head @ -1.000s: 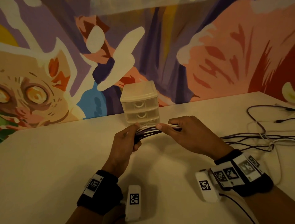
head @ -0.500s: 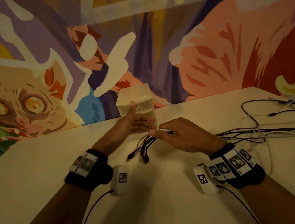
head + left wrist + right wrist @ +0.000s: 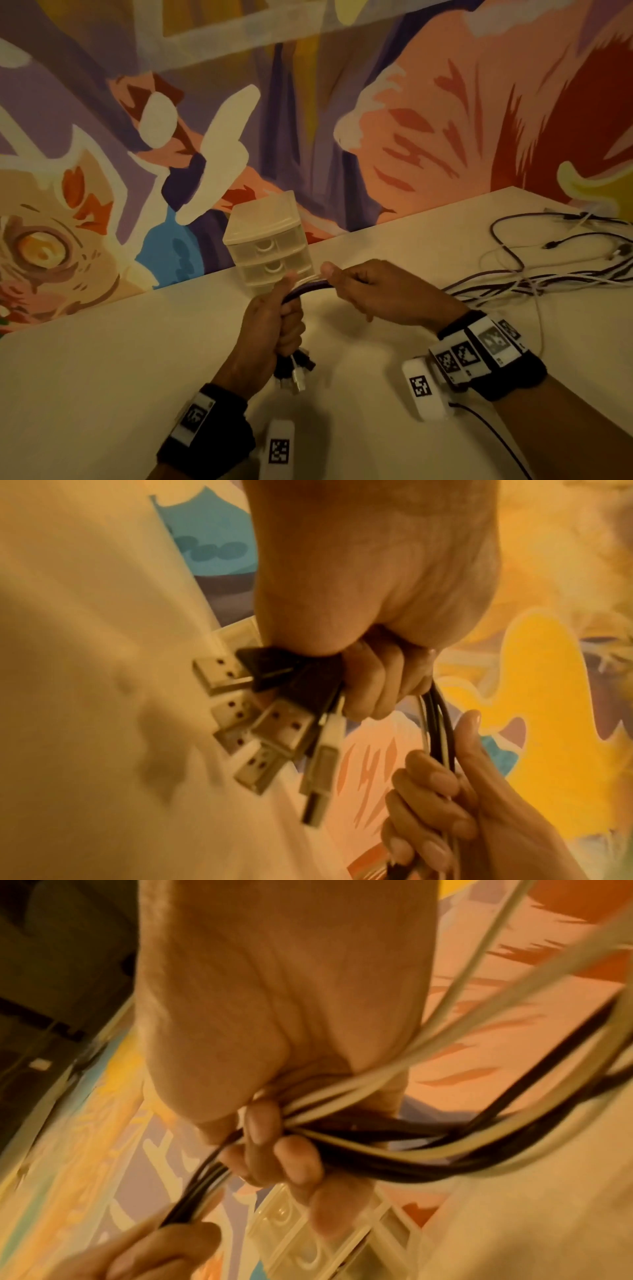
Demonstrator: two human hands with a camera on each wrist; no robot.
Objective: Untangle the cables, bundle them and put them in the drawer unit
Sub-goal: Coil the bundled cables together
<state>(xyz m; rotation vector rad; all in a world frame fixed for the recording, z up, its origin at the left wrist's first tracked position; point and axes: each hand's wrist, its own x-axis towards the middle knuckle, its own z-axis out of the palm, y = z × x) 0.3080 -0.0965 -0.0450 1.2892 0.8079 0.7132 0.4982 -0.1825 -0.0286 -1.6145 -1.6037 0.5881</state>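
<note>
Black and white cables (image 3: pixel 308 287), gathered just in front of the drawer unit (image 3: pixel 270 245), are gripped plug-end down in the left hand's (image 3: pixel 270 329) fist and pinched by the right hand (image 3: pixel 376 291), so bundling seems underway; next, coil the trailing length.

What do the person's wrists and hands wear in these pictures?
The left hand and the right hand are bare. Each wrist wears a black band with white plates printed with black square codes. A white block with the same kind of code hangs beside each band, trailing a thin dark cable.
</note>
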